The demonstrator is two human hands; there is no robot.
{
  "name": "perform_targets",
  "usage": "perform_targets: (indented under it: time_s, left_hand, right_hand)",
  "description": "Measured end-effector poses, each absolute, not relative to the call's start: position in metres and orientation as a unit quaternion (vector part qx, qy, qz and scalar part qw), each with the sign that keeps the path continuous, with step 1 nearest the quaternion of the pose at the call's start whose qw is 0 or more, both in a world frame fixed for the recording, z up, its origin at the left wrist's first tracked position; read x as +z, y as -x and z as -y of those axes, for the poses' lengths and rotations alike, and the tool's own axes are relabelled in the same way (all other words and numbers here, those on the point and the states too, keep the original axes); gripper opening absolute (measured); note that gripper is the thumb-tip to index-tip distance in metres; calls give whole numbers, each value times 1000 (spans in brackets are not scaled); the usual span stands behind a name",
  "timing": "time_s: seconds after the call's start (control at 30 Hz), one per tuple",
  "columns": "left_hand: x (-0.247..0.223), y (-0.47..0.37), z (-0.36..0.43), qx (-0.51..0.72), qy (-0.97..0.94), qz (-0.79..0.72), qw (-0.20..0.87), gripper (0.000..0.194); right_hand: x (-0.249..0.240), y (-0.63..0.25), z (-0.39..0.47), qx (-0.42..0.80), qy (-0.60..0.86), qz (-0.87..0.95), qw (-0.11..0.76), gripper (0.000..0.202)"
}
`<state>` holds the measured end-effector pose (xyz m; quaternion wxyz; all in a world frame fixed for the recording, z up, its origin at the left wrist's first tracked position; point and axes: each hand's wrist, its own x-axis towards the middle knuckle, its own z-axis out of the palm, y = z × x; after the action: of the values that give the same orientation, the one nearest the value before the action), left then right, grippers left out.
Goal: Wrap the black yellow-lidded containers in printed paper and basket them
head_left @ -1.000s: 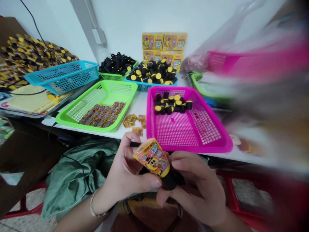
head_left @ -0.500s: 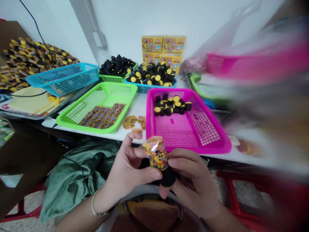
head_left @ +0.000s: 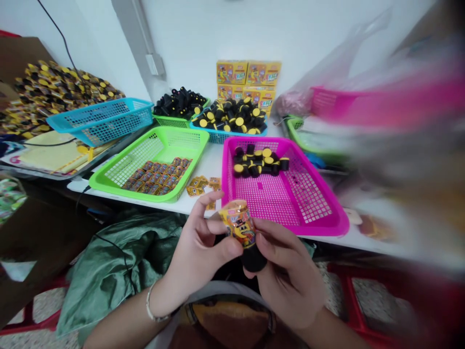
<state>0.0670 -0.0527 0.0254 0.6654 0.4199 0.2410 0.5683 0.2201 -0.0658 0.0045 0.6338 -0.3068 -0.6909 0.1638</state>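
Observation:
Both hands hold one small black cylinder (head_left: 253, 259) with a printed yellow cartoon sleeve (head_left: 240, 227) around its upper part, just in front of the pink basket. My left hand (head_left: 207, 247) grips the sleeve from the left, thumb on its front and forefinger raised. My right hand (head_left: 286, 264) is closed around the black lower end from the right. Black pieces with yellow caps (head_left: 261, 162) lie in the far part of the pink basket (head_left: 339, 224). Several printed pieces (head_left: 160, 177) sit in rows in the green basket (head_left: 98, 180). Flat printed sleeves (head_left: 198, 185) lie between the baskets.
Behind stand a blue basket (head_left: 214, 134) of yellow-capped pieces, black tubes (head_left: 179, 102) and yellow boxes (head_left: 263, 72). Another blue basket (head_left: 98, 114) is at left, before a large heap of finished-looking pieces (head_left: 69, 82). A blurred pink and grey shape fills the right side.
The sleeve sits slightly lower over the cylinder's black end, and the cylinder has risen a little in view. My right fingers have shifted along it. The whole view has tilted slightly.

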Motion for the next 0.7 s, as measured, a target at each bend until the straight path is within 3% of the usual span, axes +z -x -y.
perform_targets:
  time_s: [0.23, 0.53, 0.7]
  left_hand:
    - [19, -78, 60, 562, -423, -248, 666, 71]
    - [19, -70, 68, 564, -549, -301, 538, 87]
    - [19, -69, 70, 557, -597, -286, 502, 89]
  right_hand:
    - [4, -225, 66, 78, 346, 712, 606, 67]
    - [1, -228, 66, 127, 295, 688, 651, 39]
    - [1, -228, 68, 115, 292, 691, 651, 41]
